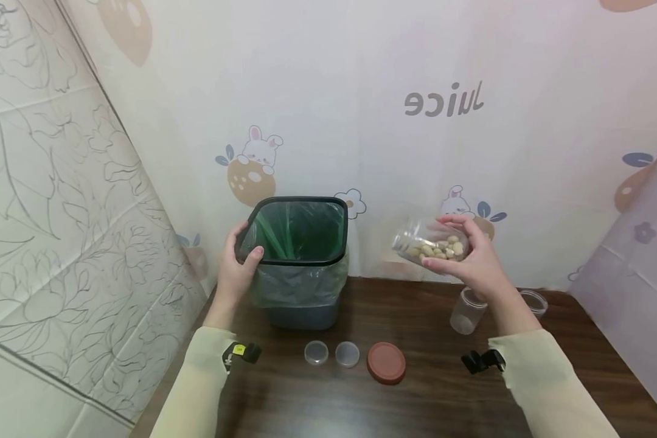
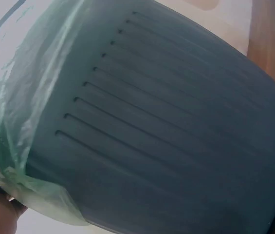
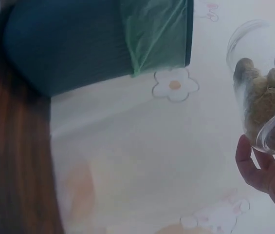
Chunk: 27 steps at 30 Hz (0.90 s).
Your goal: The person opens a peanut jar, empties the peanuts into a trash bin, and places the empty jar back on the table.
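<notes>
My left hand [image 1: 236, 271] grips the left rim of a dark trash bin [image 1: 301, 263], thumb over the edge. A translucent green bag [image 1: 301, 285] lines the bin and folds down over its outside. The bin's ribbed grey-blue side [image 2: 166, 122] fills the left wrist view, where just part of the hand shows at lower left. Raised to the right of the bin, my right hand [image 1: 480, 260] holds a clear jar [image 1: 410, 233] on its side. Shelled-looking pale nuts [image 1: 443, 248] lie in the jar toward its base. In the right wrist view, fingers [image 3: 247, 163] wrap the jar near its bottom.
Two small clear lids [image 1: 316, 353] and a red lid [image 1: 386, 363] lie on the brown wooden table [image 1: 416, 401] in front. Below my right hand stands a clear jar [image 1: 467, 313], with another jar [image 1: 533, 301] behind my wrist. A patterned curtain [image 1: 361, 91] backs the table.
</notes>
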Each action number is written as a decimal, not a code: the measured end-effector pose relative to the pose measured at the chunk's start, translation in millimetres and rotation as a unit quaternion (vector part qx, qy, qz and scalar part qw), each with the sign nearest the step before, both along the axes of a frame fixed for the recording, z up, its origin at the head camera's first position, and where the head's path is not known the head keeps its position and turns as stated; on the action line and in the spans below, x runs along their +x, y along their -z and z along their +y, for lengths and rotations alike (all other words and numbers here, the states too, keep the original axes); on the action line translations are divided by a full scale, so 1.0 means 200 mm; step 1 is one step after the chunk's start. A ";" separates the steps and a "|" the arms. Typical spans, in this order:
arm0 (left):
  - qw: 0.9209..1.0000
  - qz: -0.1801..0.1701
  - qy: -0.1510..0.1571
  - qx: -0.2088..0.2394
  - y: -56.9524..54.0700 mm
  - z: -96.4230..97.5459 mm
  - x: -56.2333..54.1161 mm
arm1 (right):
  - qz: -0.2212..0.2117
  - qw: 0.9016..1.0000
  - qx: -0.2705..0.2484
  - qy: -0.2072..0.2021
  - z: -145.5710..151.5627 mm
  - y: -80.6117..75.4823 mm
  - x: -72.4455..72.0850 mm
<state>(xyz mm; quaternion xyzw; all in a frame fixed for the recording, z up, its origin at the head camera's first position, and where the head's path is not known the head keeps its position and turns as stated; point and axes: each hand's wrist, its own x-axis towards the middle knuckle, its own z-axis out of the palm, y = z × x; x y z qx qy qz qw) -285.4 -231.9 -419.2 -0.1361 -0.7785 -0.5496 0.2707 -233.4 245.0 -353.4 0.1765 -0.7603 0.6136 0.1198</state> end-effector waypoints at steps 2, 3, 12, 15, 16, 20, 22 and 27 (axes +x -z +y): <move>1.000 0.005 -0.001 0.014 0.01 0.02 0.00 | -0.008 1.000 -0.014 -0.008 -0.03 -0.04 -0.03; 1.000 0.006 -0.002 0.020 0.01 0.02 0.00 | -0.012 1.000 -0.022 -0.014 -0.05 -0.06 -0.05; 0.999 -0.020 0.001 0.036 -0.15 0.12 0.17 | -0.049 0.998 0.001 -0.045 -0.18 -0.18 -0.16; 0.999 -0.026 -0.001 0.042 -0.14 0.12 0.16 | -0.053 0.997 0.022 -0.045 -0.23 -0.20 -0.20; 0.999 -0.022 -0.001 0.046 -0.13 0.12 0.15 | -0.053 0.997 0.024 -0.045 -0.25 -0.21 -0.21; 0.998 -0.003 -0.006 0.055 -0.06 0.09 0.09 | -0.055 0.997 0.021 -0.046 -0.32 -0.24 -0.26; 0.998 0.008 -0.011 0.058 -0.01 0.07 0.05 | -0.058 0.997 0.018 -0.040 -0.36 -0.25 -0.28; 0.998 0.026 -0.021 0.059 0.04 0.05 0.00 | -0.064 0.997 0.012 -0.031 -0.44 -0.26 -0.32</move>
